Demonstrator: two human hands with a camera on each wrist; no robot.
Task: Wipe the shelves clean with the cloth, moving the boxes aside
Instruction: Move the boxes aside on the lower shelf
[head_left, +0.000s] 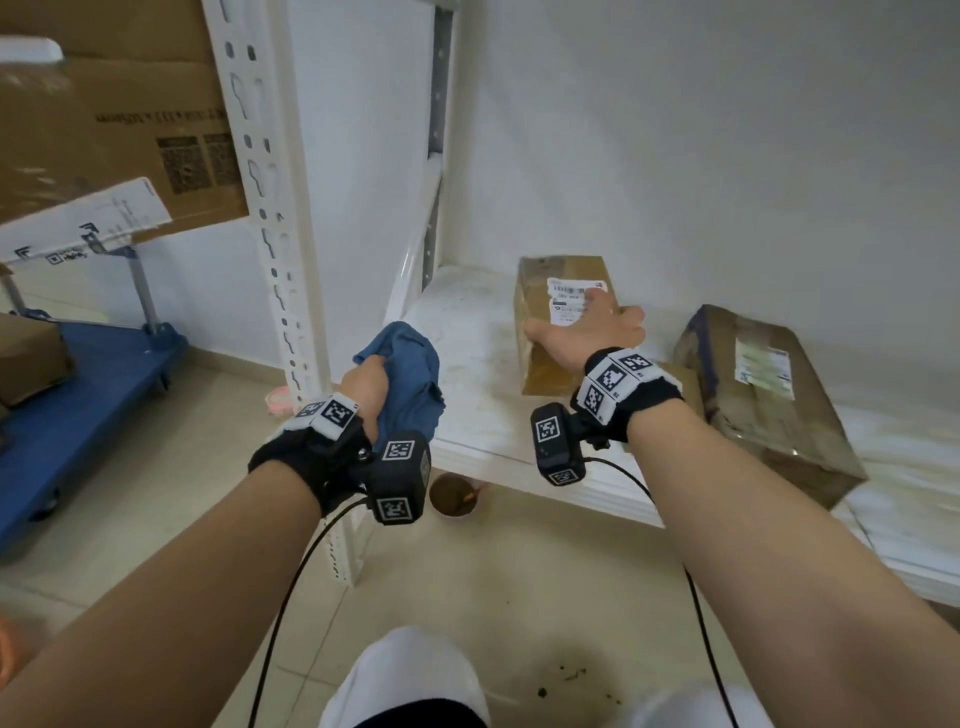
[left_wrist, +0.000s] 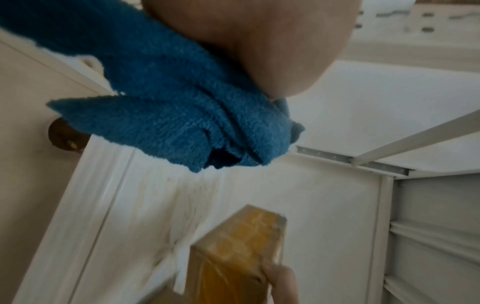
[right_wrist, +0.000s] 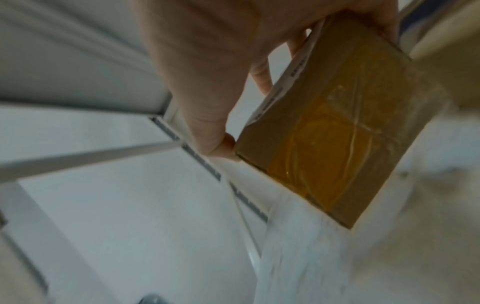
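A bunched blue cloth (head_left: 410, 379) (left_wrist: 182, 115) is gripped in my left hand (head_left: 366, 384) at the left front corner of the white shelf (head_left: 467, 364). My right hand (head_left: 587, 332) grips a small taped cardboard box (head_left: 561, 306) (right_wrist: 324, 131) (left_wrist: 233, 246) from above, thumb on its left side, fingers over its right edge. The box looks tilted, its near end raised off the dusty shelf (right_wrist: 298, 257). A larger brown parcel (head_left: 763, 395) lies on the shelf to the right of that hand.
The white slotted upright (head_left: 270, 208) stands just left of the cloth. A blue trolley (head_left: 78, 415) with boxes sits on the floor at left. A big carton (head_left: 114, 114) rests above. A brown cup (head_left: 452, 493) stands on the floor under the shelf edge.
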